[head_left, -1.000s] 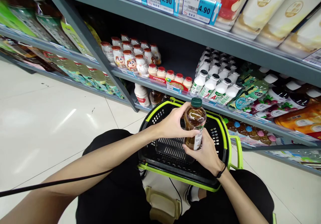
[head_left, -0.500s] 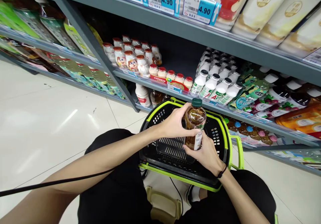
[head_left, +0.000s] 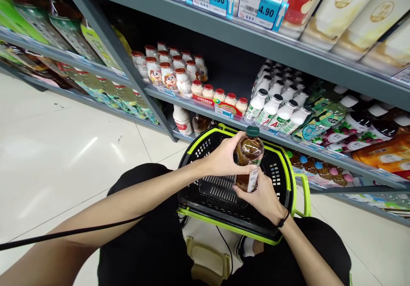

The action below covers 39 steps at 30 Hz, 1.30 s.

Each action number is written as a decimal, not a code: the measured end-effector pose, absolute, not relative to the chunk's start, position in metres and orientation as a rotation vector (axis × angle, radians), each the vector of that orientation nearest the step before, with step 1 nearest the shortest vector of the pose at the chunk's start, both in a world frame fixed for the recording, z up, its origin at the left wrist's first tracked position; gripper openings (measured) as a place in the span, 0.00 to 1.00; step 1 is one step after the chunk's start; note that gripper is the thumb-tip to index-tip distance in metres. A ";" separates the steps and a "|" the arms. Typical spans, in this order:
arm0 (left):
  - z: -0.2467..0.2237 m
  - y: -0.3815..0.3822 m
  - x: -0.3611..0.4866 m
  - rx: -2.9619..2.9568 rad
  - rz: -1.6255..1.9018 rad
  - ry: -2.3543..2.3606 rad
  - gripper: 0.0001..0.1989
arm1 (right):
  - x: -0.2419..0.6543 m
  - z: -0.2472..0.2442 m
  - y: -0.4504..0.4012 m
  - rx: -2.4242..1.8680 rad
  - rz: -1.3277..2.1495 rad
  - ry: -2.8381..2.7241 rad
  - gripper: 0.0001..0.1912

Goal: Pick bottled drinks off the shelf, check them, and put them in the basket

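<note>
A brown drink bottle (head_left: 250, 151) with a dark green cap stands nearly upright between my hands, over the black shopping basket (head_left: 211, 219) with lime-green rims. My left hand (head_left: 226, 155) wraps round its upper body from the left, thumb across the front. Lower down, my right hand (head_left: 261, 194) grips the bottle near its base from the right. A pale label shows on the bottle's right side; its text is too small to read. The far fingers of both hands are hidden behind the bottle.
Just beyond the basket is a grey shelf unit (head_left: 198, 10). It bears red-capped small bottles (head_left: 182, 83), black-capped white bottles (head_left: 256, 104) and camouflage-pattern bottles (head_left: 320, 121). The basket's green handle (head_left: 306, 194) sticks out right. A beige stool (head_left: 208, 256) shows below, and a black cord (head_left: 73, 233) crosses my left arm.
The view has shifted very slightly, so the shelf sits a little differently in the picture. Both hands keep the same hold on the bottle.
</note>
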<state>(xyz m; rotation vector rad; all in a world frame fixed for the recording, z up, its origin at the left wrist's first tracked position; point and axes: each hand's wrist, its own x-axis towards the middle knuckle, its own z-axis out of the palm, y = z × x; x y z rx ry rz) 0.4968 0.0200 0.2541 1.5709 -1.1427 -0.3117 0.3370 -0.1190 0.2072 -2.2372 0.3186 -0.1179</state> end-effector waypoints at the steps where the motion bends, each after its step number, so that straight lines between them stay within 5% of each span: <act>1: 0.254 0.020 0.497 1.570 -0.317 -1.143 0.38 | 0.337 0.207 -0.119 -2.236 -0.114 0.320 0.23; 21: 0.254 0.019 0.497 1.591 -0.324 -1.124 0.31 | 0.337 0.208 -0.118 -2.200 -0.095 0.336 0.24; 31: 0.254 0.019 0.498 1.572 -0.338 -1.104 0.35 | 0.337 0.207 -0.119 -2.162 -0.100 0.341 0.23; 35: 0.256 0.020 0.503 1.473 -0.451 -1.100 0.38 | 0.335 0.206 -0.122 -1.758 0.051 0.218 0.27; 39: 0.258 0.017 0.504 1.298 -0.590 -0.926 0.29 | 0.329 0.203 -0.118 -1.161 0.318 0.028 0.42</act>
